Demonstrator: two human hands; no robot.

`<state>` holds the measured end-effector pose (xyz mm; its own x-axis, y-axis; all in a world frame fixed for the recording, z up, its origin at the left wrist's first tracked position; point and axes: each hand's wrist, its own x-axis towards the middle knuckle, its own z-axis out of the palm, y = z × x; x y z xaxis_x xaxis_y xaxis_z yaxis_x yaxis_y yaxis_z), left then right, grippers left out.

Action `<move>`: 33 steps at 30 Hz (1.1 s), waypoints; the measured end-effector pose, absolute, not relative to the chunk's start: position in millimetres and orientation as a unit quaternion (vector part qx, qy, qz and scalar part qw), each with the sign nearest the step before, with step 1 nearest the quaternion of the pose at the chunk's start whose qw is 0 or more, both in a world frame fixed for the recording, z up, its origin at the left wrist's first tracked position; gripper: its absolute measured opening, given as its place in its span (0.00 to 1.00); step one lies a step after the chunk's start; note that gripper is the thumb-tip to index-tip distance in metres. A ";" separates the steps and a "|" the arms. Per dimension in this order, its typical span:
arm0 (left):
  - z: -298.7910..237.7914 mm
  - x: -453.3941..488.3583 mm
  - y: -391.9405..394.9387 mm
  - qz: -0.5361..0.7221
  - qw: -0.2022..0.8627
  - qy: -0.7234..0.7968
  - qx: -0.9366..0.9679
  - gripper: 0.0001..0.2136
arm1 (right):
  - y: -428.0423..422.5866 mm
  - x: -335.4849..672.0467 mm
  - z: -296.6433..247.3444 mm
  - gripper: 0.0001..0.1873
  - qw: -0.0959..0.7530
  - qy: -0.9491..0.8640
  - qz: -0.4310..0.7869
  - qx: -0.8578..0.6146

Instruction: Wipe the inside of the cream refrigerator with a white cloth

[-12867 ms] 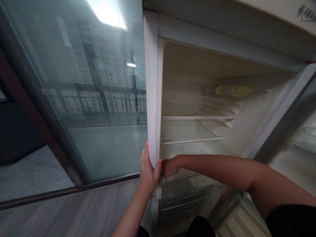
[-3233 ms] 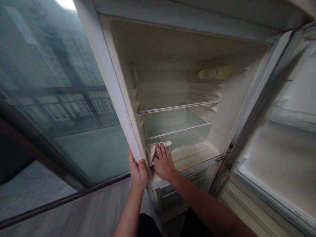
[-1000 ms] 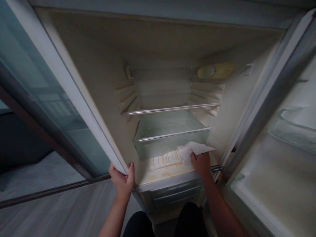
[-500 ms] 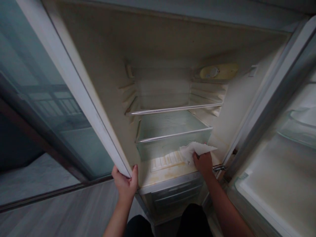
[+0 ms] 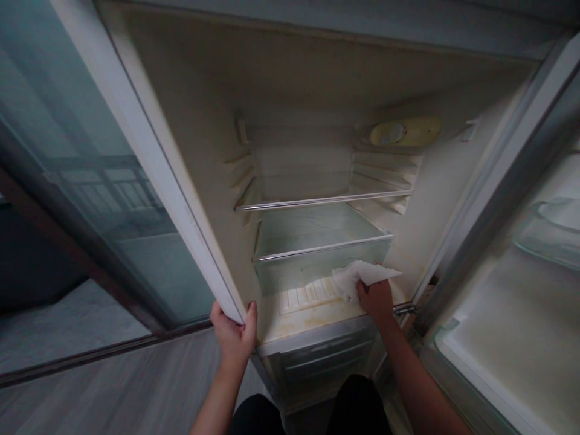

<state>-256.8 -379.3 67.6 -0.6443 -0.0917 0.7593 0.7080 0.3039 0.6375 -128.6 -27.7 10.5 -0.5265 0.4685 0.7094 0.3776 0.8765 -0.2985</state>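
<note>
An opened fridge (image 5: 181, 199) fills the view, its inner walls yellowed. My left hand (image 5: 234, 331) grips the lower left edge of the fridge frame, thumb on the inner side and fingers around the outside. Low on the right, my right hand (image 5: 377, 299) holds a crumpled white paper towel (image 5: 356, 279), with part of it sticking out past the fingers. The towel is just above the ribbed fridge floor (image 5: 290, 326), which has yellow-brown stains; whether it touches is hard to tell. The clear drawer (image 5: 290, 272) stands behind it.
A glass shelf (image 5: 324, 200) spans the fridge above the drawer. The open door (image 5: 507, 314) with clear bins stands on the right, a metal hinge (image 5: 405, 310) at its base. A lower compartment (image 5: 326, 356) lies beneath; a glass sliding door (image 5: 149, 254) is on the left.
The whole view has shifted slightly, so everything appears a little further right. Both hands keep their places on the fridge frame and the paper towel.
</note>
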 end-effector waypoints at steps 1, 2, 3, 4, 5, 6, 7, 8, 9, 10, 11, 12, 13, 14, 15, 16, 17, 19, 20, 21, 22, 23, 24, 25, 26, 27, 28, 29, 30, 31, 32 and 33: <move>66.5 -257.1 -379.4 -0.553 0.361 -0.719 -0.215 0.23 | -27.6 -128.7 10.7 0.22 0.421 -0.873 0.051 -0.242; 65.5 -257.3 -379.5 -0.553 0.363 -0.718 -0.215 0.25 | -27.4 -128.7 10.8 0.22 0.421 -0.873 0.050 -0.242; 64.8 -257.2 -379.5 -0.550 0.369 -0.718 -0.212 0.26 | -27.1 -128.8 10.9 0.23 0.422 -0.872 0.051 -0.242; 64.6 -256.8 -379.4 -0.546 0.374 -0.719 -0.211 0.27 | -26.9 -128.9 10.9 0.23 0.422 -0.872 0.052 -0.242; 64.8 -256.2 -379.3 -0.542 0.378 -0.720 -0.210 0.28 | -26.7 -128.9 10.8 0.23 0.422 -0.872 0.053 -0.240; 65.4 -255.5 -379.1 -0.539 0.383 -0.721 -0.210 0.27 | -26.5 -129.0 10.5 0.23 0.423 -0.873 0.054 -0.238; 66.2 -254.9 -378.9 -0.537 0.386 -0.720 -0.211 0.27 | -26.3 -129.1 10.2 0.23 0.424 -0.872 0.056 -0.237; 66.9 -254.4 -378.7 -0.536 0.386 -0.719 -0.214 0.26 | -26.1 -129.2 9.8 0.22 0.426 -0.871 0.057 -0.237; 67.4 -254.3 -378.6 -0.537 0.385 -0.719 -0.216 0.25 | -26.0 -129.3 9.3 0.22 0.427 -0.871 0.057 -0.238; 67.4 -254.5 -378.7 -0.537 0.385 -0.719 -0.216 0.25 | -25.8 -129.3 8.7 0.22 0.428 -0.870 0.057 -0.238; 66.8 -255.1 -378.9 -0.538 0.383 -0.720 -0.213 0.25 | -25.7 -129.4 8.2 0.22 0.430 -0.869 0.058 -0.238; 65.7 -256.0 -379.1 -0.540 0.379 -0.721 -0.211 0.25 | -25.6 -129.3 7.7 0.22 0.431 -0.869 0.057 -0.238; 64.2 -257.2 -379.5 -0.543 0.372 -0.724 -0.209 0.25 | -25.5 -129.3 7.4 0.22 0.430 -0.869 0.056 -0.237; 62.5 -258.3 -379.9 -0.545 0.365 -0.726 -0.207 0.26 | -25.4 -129.2 7.1 0.22 0.429 -0.871 0.055 -0.235; 60.8 -259.3 -380.2 -0.547 0.361 -0.727 -0.205 0.26 | -25.3 -129.1 6.9 0.22 0.427 -0.872 0.054 -0.232; 59.3 -260.1 -380.5 -0.548 0.359 -0.727 -0.205 0.27 | -25.3 -129.1 6.9 0.23 0.425 -0.874 0.054 -0.230; 58.4 -260.4 -380.7 -0.550 0.359 -0.726 -0.204 0.28 | -25.3 -129.0 7.0 0.23 0.423 -0.875 0.054 -0.228; 58.5 -260.0 -380.6 -0.553 0.358 -0.724 -0.205 0.28 | -25.8 -129.0 7.6 0.22 0.424 -0.874 0.058 -0.231; 59.4 -259.3 -380.5 -0.554 0.356 -0.724 -0.206 0.28 | -26.1 -129.0 8.1 0.22 0.426 -0.872 0.061 -0.234; 60.8 -258.4 -380.3 -0.554 0.354 -0.725 -0.206 0.27 | -26.5 -129.0 8.6 0.22 0.428 -0.870 0.063 -0.236; 62.5 -257.3 -380.1 -0.553 0.354 -0.726 -0.206 0.26 | -27.0 -128.9 9.1 0.21 0.429 -0.870 0.065 -0.235; 64.4 -256.1 -379.9 -0.551 0.356 -0.726 -0.207 0.26 | -27.5 -128.7 9.7 0.21 0.430 -0.870 0.066 -0.234; 66.4 -254.9 -379.7 -0.548 0.362 -0.725 -0.207 0.25 | -27.9 -128.5 10.2 0.21 0.430 -0.870 0.065 -0.232; 68.4 -253.7 -379.5 -0.546 0.366 -0.724 -0.209 0.25 | -28.3 -128.3 10.6 0.20 0.431 -0.870 0.063 -0.231; 70.2 -252.6 -379.2 -0.543 0.370 -0.723 -0.213 0.24 | -28.5 -128.0 10.8 0.21 0.432 -0.869 0.062 -0.233; 72.0 -251.6 -378.9 -0.541 0.371 -0.722 -0.218 0.24 | -28.7 -127.8 10.9 0.21 0.433 -0.868 0.060 -0.236; 73.6 -250.7 -378.6 -0.540 0.373 -0.721 -0.221 0.24 | -28.8 -127.7 10.9 0.21 0.433 -0.867 0.058 -0.239; 74.9 -249.9 -378.3 -0.540 0.375 -0.720 -0.224 0.24 | -28.8 -127.7 10.8 0.21 0.432 -0.867 0.057 -0.242; 76.0 -249.3 -377.9 -0.540 0.376 -0.718 -0.225 0.24 | -28.7 -127.7 10.6 0.21 0.431 -0.867 0.056 -0.243; 76.8 -248.9 -377.7 -0.542 0.376 -0.717 -0.224 0.24 | -28.5 -127.8 10.4 0.21 0.431 -0.867 0.056 -0.243; 77.2 -248.7 -377.4 -0.545 0.376 -0.716 -0.222 0.24 | -28.2 -127.9 10.2 0.21 0.430 -0.868 0.056 -0.243; 77.2 -248.7 -377.4 -0.546 0.375 -0.715 -0.222 0.23 | -27.9 -128.0 10.0 0.22 0.430 -0.868 0.055 -0.242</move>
